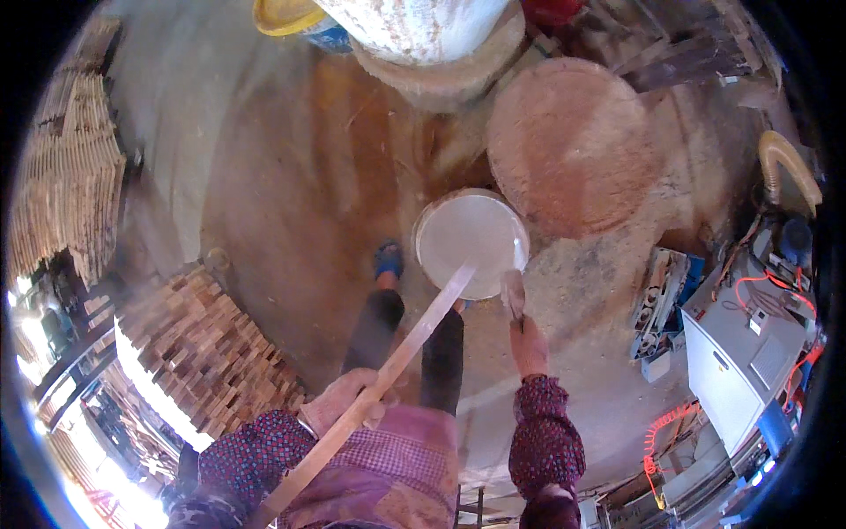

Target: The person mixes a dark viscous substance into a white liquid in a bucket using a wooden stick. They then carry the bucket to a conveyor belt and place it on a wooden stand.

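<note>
My left hand (339, 401) is closed round a long, narrow wooden strip (388, 370), which slants from beside my left forearm up to the round white bucket (419, 264). Its far end, coated pale and wet-looking, reaches over the bucket's near rim. Whitish liquid (463, 234) fills the bucket. In my right hand (529, 351) is a flat, wide-ended hand tool (512, 295), brush or scraper I cannot tell. The tool's end is at the bucket's near right rim, next to a bright white streak (517, 249).
A large round dusty lid or board (573, 145) lies beyond the bucket. Further back stands a big white barrel (423, 26) near a yellow-rimmed bucket (286, 16). Stacked wood blocks (211, 344) are at left, a grey cabinet (736, 361) with orange hoses at right.
</note>
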Tool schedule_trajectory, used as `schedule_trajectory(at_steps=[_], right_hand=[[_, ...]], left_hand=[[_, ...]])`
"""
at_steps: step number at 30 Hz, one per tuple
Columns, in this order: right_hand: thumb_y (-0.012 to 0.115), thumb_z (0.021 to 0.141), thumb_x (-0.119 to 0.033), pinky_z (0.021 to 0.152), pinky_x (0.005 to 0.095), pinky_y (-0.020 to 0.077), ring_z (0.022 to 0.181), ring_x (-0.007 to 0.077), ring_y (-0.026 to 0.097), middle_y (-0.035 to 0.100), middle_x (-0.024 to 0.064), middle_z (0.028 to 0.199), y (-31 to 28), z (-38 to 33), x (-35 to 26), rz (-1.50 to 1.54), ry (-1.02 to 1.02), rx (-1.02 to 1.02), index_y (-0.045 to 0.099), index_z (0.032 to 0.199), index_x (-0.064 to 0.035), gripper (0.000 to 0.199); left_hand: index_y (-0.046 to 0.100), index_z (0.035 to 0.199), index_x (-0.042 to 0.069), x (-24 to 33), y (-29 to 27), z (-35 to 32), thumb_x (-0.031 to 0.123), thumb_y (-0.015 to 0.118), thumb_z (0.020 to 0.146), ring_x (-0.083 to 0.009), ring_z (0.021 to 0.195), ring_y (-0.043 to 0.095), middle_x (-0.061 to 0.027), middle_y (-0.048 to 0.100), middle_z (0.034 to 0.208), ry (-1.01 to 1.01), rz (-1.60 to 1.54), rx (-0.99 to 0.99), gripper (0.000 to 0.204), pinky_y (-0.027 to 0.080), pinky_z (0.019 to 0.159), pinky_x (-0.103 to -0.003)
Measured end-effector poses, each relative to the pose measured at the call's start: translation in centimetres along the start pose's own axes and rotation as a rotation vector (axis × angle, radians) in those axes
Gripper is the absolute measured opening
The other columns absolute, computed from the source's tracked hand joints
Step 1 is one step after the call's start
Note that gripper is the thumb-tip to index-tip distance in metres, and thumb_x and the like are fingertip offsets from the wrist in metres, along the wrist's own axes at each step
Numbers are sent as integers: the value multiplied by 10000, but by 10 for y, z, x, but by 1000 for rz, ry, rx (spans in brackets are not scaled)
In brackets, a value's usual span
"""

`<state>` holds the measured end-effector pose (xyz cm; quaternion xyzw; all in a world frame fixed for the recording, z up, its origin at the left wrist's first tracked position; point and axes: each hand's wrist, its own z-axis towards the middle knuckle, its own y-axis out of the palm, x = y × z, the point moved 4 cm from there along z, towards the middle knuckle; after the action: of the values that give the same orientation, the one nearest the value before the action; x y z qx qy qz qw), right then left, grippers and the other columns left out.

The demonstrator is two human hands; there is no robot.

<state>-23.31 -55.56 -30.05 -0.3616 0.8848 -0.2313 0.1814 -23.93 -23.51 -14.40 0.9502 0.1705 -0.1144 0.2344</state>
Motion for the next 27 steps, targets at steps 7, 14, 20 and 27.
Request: schedule_trajectory(at_steps=[7,14,20,27], right_hand=[[444,935,-328,800,518,460,978,443,568,615,242,1041,63,55,25,110,-24,57,544,1146,-68,349],[498,918,-315,731,524,453,907,457,571,612,255,962,68,37,49,140,-58,142,548,1013,-46,290],[546,895,-280,726,499,462,900,437,584,621,233,942,54,7,51,57,-24,120,556,1013,-52,257],[521,912,-246,771,481,473,942,413,592,612,214,1049,40,29,39,183,-181,258,550,1139,-79,283]], left_hand=[[511,1216,97,17,15,0,261,419,893,-107,424,429,-36,498,657,-79,-20,107,374,342,367,-234],[510,1215,97,13,13,1,238,421,913,-100,408,407,-19,465,612,-49,76,132,345,340,367,-235],[508,1201,77,10,22,-10,240,441,904,-94,414,433,-22,465,655,-1,87,139,345,351,369,-226],[494,1217,70,17,20,0,274,447,893,-94,430,448,-18,480,648,62,166,90,386,350,375,-233]])
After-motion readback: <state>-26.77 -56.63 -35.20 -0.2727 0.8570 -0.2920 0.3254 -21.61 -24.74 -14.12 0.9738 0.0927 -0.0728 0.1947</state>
